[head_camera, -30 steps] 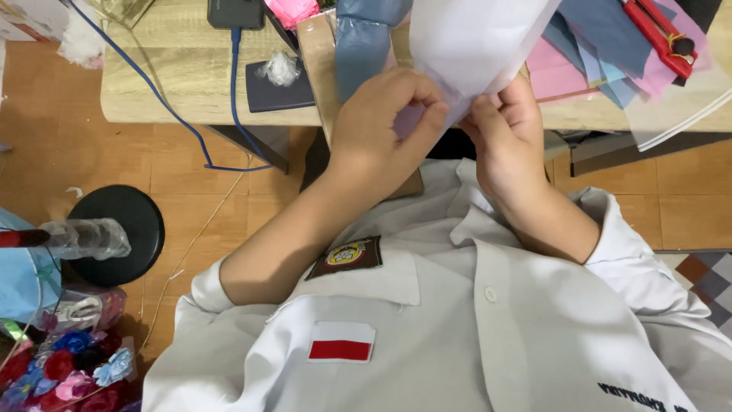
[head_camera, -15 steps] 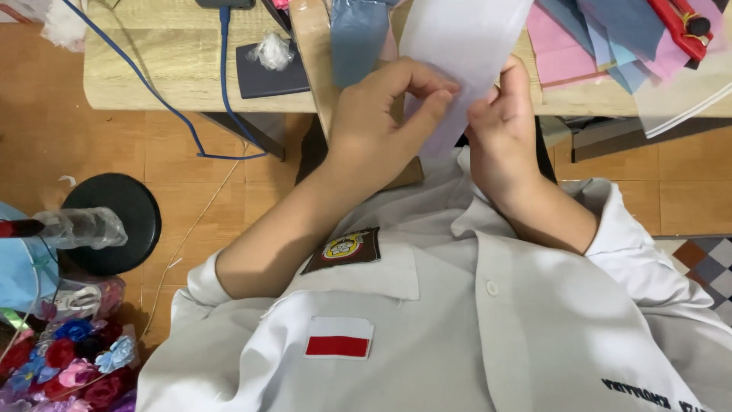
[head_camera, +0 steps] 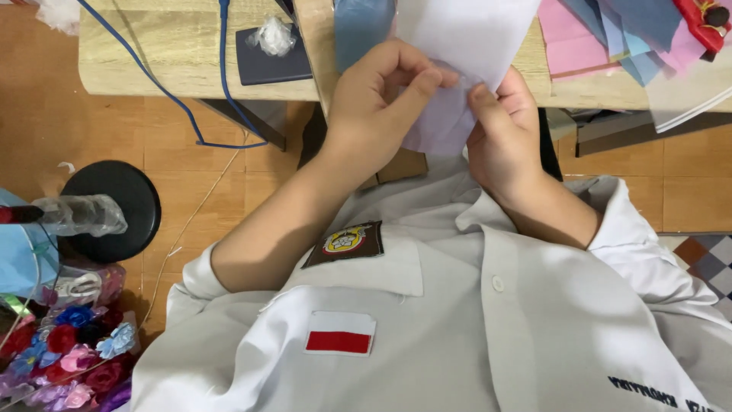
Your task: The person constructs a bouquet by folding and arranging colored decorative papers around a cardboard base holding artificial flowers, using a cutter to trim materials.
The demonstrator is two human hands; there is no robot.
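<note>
A sheet of thin white tissue paper hangs down from the top edge of the head view, just in front of the wooden table. My left hand pinches its lower left part between thumb and fingers. My right hand pinches the lower right part, thumb on top. The two hands are close together, almost touching at the fingertips. Below them is my white shirt with a dark badge and a red and white patch.
Pink and blue paper sheets lie on the table at the right. A dark phone with a crumpled plastic bit and blue cables lie at the left. A round black stand base and artificial flowers sit on the floor at the left.
The view has tilted down slightly, so the table sits higher in frame. Both hands have kept their grip on the white paper, the left fingers shifting a little along its edge.
</note>
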